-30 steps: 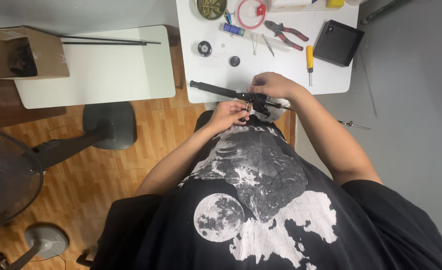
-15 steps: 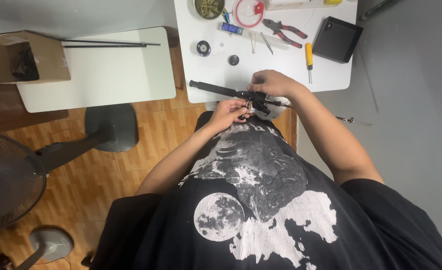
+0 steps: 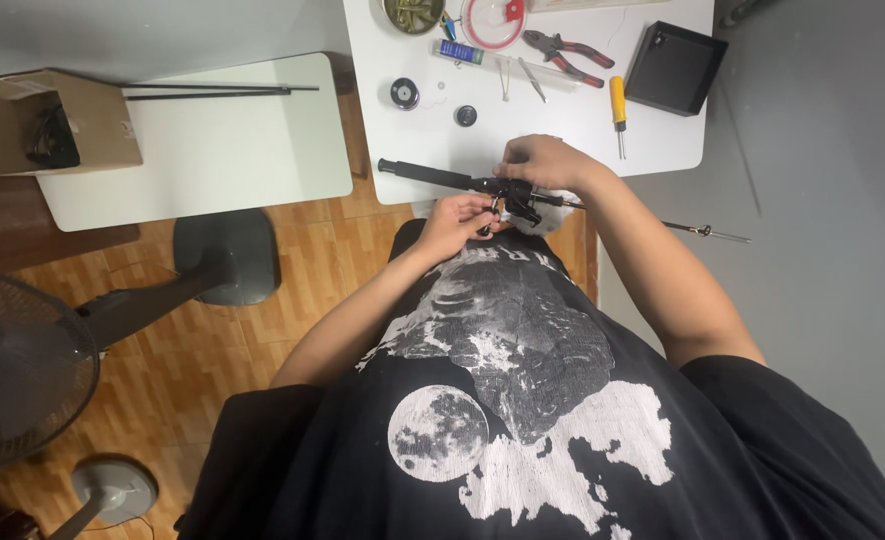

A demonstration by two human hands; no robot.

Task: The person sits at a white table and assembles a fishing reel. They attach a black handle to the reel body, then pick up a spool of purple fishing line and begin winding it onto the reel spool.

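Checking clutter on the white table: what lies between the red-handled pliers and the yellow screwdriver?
In the head view, nothing lies between the red-handled pliers and the yellow screwdriver; only bare white table shows there. The black tray sits to the screwdriver's right.

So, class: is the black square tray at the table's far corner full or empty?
Empty, as far as can be seen: the black tray shows only its bare dark floor inside its raised rim. The yellow screwdriver lies beside it.
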